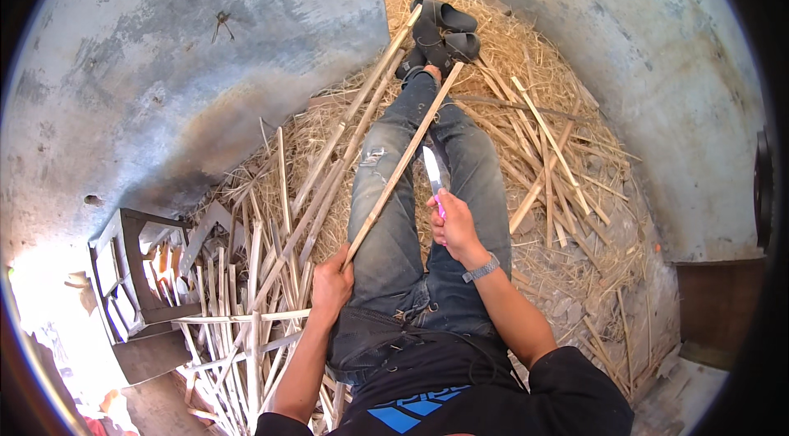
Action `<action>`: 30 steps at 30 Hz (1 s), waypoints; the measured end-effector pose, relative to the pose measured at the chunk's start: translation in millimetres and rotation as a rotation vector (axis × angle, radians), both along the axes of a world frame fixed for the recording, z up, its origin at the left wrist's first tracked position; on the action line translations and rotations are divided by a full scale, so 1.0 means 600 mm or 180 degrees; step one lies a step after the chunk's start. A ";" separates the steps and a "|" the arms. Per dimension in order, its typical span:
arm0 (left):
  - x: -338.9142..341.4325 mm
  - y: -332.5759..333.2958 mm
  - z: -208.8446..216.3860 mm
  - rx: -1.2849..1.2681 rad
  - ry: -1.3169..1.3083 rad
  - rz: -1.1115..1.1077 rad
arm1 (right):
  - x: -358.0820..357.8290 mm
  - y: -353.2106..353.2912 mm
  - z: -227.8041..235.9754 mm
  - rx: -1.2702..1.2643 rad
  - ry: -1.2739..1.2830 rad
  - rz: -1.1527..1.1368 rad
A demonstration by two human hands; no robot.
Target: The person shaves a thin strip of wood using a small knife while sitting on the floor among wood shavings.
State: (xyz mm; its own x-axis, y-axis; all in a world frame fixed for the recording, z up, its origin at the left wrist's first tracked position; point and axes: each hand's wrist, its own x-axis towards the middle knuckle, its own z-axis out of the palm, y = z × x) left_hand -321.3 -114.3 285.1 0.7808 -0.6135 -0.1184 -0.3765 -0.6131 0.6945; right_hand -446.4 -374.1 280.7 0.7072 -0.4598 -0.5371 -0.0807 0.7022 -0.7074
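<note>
- While the fingers of the left hand (332,281) grip the near end of a wooden strip (403,160) slanting over outstretched legs (474,173), the right hand (454,226) clasps a pink-handled knife (434,174), blade just beside the wood, apart from it.
- From where I stand, trimming seems in hand; the next move likely calls for a steady strip and the edge brought to it.
- Farther out, more strips (551,147) lie over straw (526,54).

A makeshift workshop (stained, rough walls (123,66)), with wooden strips (256,354) amid straw-like litter (522,35).
</note>
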 end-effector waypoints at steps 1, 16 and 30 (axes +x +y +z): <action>0.000 0.002 0.000 0.0003 -0.0013 0.0011 | 0.001 0.001 0.001 0.0011 0.0002 0.0024; 0.001 0.005 -0.005 0.0032 -0.0012 0.0000 | 0.001 0.004 0.002 0.0104 -0.0077 0.0098; 0.001 0.004 -0.005 0.0027 -0.0184 -0.0068 | 0.001 0.004 0.023 -0.0003 0.0164 0.0283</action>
State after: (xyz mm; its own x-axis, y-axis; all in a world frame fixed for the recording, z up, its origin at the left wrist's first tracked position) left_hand -320.5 -112.0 281.9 0.7733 -0.6292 -0.0787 -0.4289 -0.6104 0.6659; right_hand -445.6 -371.6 294.7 0.7167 -0.3970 -0.5734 -0.1789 0.6900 -0.7014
